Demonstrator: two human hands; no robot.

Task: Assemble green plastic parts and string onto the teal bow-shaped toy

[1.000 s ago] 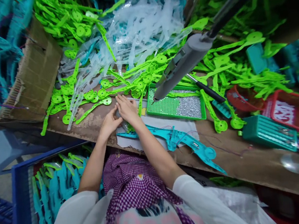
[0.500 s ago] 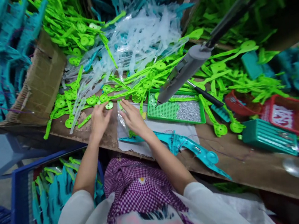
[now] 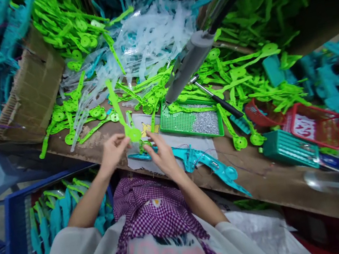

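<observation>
My left hand (image 3: 114,152) pinches the round end of a bright green plastic arm (image 3: 116,105), whose long strip points up and away over the bench. My right hand (image 3: 163,153) is just right of that disc, thumb and fingers apart, with the thumb close to another green part (image 3: 143,145). Under my right hand and wrist a long turquoise plastic shell (image 3: 215,169) lies on a white cloth (image 3: 166,138). Whether my right fingertips touch the green part is hard to tell.
A grey screwdriver (image 3: 189,66) hangs over a green tray (image 3: 177,123) holding small screws. Behind lie heaps of clear strips (image 3: 149,36) and green arms. To the right are a hammer (image 3: 219,100), a red basket (image 3: 316,126) and a teal box (image 3: 290,149). A blue crate (image 3: 16,234) stands lower left.
My left hand has picked up a green arm and brought it nearer to me. My right hand has drawn back towards the turquoise shell. The view has shifted slightly.
</observation>
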